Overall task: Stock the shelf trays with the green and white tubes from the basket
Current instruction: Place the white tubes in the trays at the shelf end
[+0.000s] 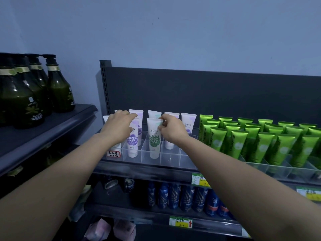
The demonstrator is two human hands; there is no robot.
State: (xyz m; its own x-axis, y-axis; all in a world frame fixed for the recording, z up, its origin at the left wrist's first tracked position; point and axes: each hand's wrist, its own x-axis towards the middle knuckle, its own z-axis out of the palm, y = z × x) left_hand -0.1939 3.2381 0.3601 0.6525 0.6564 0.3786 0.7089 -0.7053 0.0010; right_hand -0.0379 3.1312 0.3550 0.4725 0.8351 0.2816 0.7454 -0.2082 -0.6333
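Note:
A white tube with green leaf print (154,141) stands upright in a front cell of the clear divided tray (170,158) on the top shelf. My right hand (171,130) pinches its top edge with thumb and fingers. My left hand (119,126) reaches over a white and purple tube (132,145) in the cell to the left, fingers curled at its top. More white tubes (188,121) stand in the rear cells. The basket is out of view.
Bright green tubes (260,141) fill the clear trays to the right. Dark green pump bottles (34,89) stand on a shelf at left. Blue spray cans (182,197) line the shelf below, with price tags (180,222) on the shelf edges. A dark back panel (191,91) rises behind the trays.

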